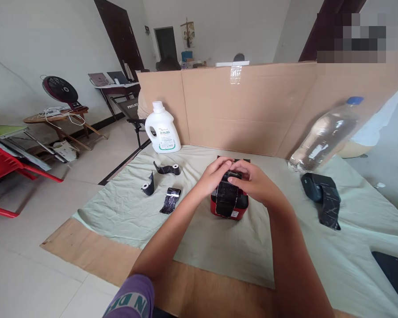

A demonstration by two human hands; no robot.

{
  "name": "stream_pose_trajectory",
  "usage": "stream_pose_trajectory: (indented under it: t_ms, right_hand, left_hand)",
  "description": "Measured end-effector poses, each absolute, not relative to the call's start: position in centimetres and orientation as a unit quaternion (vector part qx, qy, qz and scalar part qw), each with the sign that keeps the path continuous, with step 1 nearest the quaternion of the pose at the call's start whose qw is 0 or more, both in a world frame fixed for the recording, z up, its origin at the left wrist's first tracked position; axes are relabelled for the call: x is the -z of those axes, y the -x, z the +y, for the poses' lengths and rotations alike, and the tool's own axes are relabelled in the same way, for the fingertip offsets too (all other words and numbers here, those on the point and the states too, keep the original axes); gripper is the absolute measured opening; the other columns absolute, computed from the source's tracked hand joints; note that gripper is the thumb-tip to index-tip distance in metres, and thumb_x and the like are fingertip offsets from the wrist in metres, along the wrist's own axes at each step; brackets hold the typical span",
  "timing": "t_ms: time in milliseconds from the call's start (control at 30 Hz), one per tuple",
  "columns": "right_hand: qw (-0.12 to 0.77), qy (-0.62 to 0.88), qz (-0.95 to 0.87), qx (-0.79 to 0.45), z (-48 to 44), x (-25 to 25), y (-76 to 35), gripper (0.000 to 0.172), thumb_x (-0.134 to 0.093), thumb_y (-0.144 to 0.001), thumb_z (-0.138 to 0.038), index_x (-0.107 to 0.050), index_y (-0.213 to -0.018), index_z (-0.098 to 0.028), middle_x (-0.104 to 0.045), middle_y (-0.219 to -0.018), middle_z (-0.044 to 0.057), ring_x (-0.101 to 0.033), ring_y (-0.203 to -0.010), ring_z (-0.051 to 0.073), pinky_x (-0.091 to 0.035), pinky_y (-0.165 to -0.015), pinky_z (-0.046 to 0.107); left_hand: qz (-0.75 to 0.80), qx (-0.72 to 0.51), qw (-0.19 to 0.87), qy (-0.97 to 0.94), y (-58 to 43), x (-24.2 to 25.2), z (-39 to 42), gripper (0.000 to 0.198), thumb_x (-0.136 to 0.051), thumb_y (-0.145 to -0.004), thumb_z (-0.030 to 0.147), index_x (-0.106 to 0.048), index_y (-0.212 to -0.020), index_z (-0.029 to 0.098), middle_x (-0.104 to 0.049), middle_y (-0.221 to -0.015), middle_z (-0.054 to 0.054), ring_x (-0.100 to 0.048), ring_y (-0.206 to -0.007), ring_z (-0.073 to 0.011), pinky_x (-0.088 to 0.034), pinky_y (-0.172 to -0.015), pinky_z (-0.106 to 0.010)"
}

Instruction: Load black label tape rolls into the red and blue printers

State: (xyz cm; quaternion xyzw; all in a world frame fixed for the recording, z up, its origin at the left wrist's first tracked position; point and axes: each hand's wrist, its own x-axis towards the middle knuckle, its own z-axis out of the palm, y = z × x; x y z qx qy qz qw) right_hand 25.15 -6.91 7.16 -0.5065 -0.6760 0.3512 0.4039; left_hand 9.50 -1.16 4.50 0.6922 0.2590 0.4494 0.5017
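A small red and black boxy device (230, 213), possibly a portable printer, stands on the cloth in front of me. A roll of black paper (232, 176) sits at its top, and a wide black strip (227, 198) hangs from the roll down the front. My left hand (215, 176) grips the roll from the left, fingers bent over it. From the right, my right hand (254, 181) holds it between thumb and fingers. The fingertips of both hands meet above the roll and hide part of it and of the device's top.
Left on the cloth (199, 251) lie three black rolls (174, 192) with loose tails. A white jug (162, 130) and a tilted clear bottle (328, 134) flank the cardboard screen (239, 110). At right are a black device (313, 187) with a black strip and a dark flat object (394, 276).
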Motion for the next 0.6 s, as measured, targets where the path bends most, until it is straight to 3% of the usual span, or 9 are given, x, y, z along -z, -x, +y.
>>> stream_pose_trajectory:
  t_ms: [133, 300, 467, 600]
  right_hand:
    - [0.314, 0.561, -0.720, -0.260, -6.4, -5.7, -26.0, 0.023, -0.061, -0.078, -0.016, -0.069, -0.098, -0.026, -0.071, -0.100, 0.004, -0.065, -0.092, 0.024, -0.049, -0.079, 0.037]
    - [0.246, 0.620, -0.714, -0.214, -4.8, -2.3, -25.7, 0.028, -0.057, -0.079, -0.008, -0.069, -0.097, -0.026, -0.072, -0.102, 0.007, -0.064, -0.090, 0.027, -0.045, -0.076, 0.036]
    - [0.177, 0.665, -0.712, -0.141, -2.7, 0.2, -24.6, 0.031, -0.056, -0.078, -0.007, -0.070, -0.098, -0.024, -0.073, -0.098, 0.009, -0.063, -0.098, 0.032, -0.036, -0.094, 0.050]
    - [0.126, 0.682, -0.704, -0.151, -1.9, 0.5, -24.5, 0.022, -0.059, -0.077, -0.012, -0.071, -0.092, -0.022, -0.073, -0.093, 0.010, -0.063, -0.101, 0.034, -0.033, -0.095, 0.056]
  left_hand:
    - [0.329, -0.343, 0.416, -0.775, -7.1, -4.7, -0.1, 0.031, -0.052, -0.092, 0.045, -0.065, -0.098, 0.018, -0.070, -0.099, -0.003, -0.062, -0.096, -0.0182, -0.047, -0.090, -0.029]
    - [0.374, -0.343, 0.386, -0.771, -5.2, -5.4, 0.6, 0.035, -0.047, -0.093, 0.048, -0.064, -0.093, 0.018, -0.068, -0.095, -0.002, -0.061, -0.090, -0.0161, -0.046, -0.086, -0.028]
    - [0.369, -0.295, 0.378, -0.796, -4.7, -5.6, 0.3, 0.037, -0.046, -0.093, 0.050, -0.065, -0.097, 0.019, -0.069, -0.099, -0.002, -0.061, -0.094, -0.0177, -0.046, -0.085, -0.029]
    - [0.309, -0.190, 0.344, -0.866, -4.9, -5.3, -0.2, 0.036, -0.056, -0.088, 0.050, -0.070, -0.104, 0.021, -0.070, -0.107, -0.003, -0.062, -0.100, -0.0208, -0.046, -0.087, -0.029]
